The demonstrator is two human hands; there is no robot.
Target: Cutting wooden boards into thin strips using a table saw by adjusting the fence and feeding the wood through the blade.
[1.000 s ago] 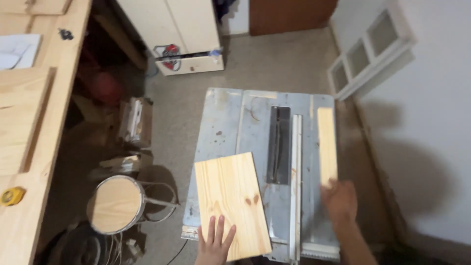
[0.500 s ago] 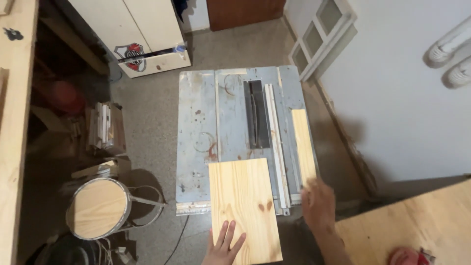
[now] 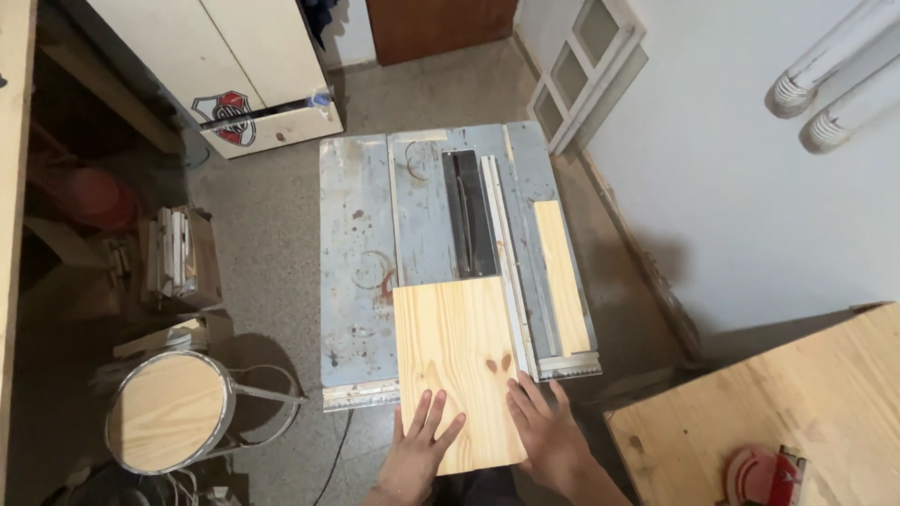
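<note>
Pine board lies flat on the grey saw surface, near end overhanging toward me. My left hand presses its near edge, fingers spread open; right hand flat on its right corner, open, gripping nothing. Narrow wood strip lies right of the fence rail.

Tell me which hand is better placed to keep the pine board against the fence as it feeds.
Probably the left hand. It lies flat on the pine board, opposite the fence, so it can press toward it. The right hand sits at the fence-side corner.
</note>
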